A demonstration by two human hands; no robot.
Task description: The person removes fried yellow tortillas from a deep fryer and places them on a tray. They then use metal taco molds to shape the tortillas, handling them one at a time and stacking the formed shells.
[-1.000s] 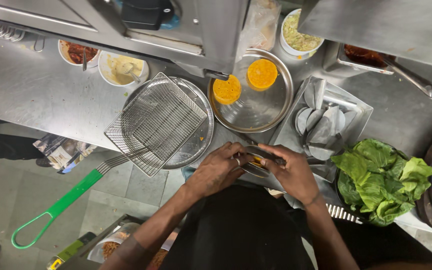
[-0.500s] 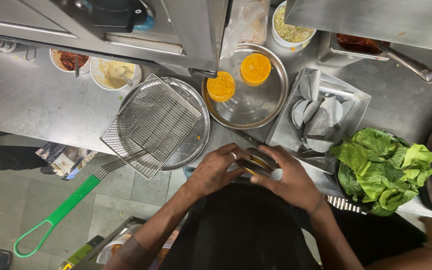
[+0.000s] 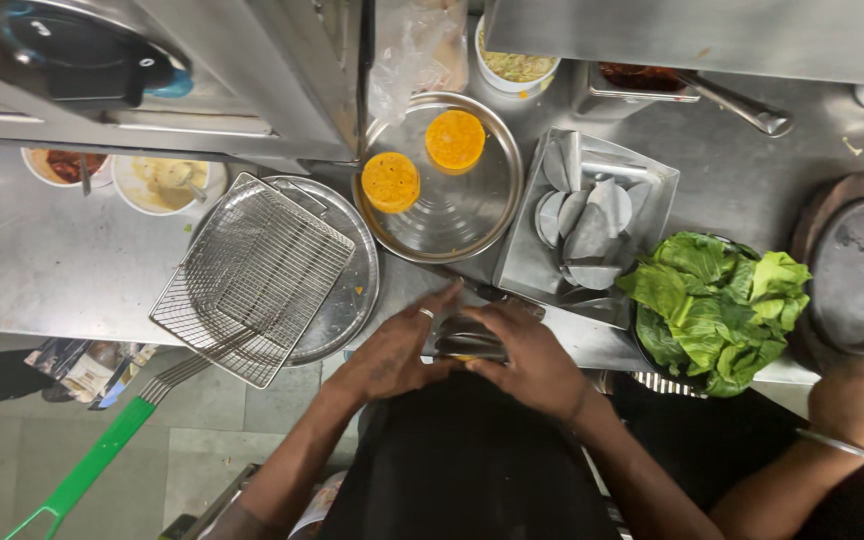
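Both hands meet at the near edge of the steel tabletop. The left hand and right hand are clamped together on a small metal mould, one on each side, fingers curled over its rim; a trace of orange shows beneath it. The left hand wears a ring.

Behind the hands sits a round steel plate carrying two orange patties, set apart from each other. To the left, a wire fry basket lies tilted across a second round plate, its green handle hanging off the tabletop edge. Farther left are two small bowls of sauce (one reddish, one pale), partly under a steel shelf.

To the right of the patties, a square steel tray holds loose grey paper rounds. Beside it lies a heap of green lettuce, and beyond that a dark oval sizzler plate on a wooden base.

Another person's hand, with a bangle at the wrist, rests at the tabletop edge just below the sizzler plate.
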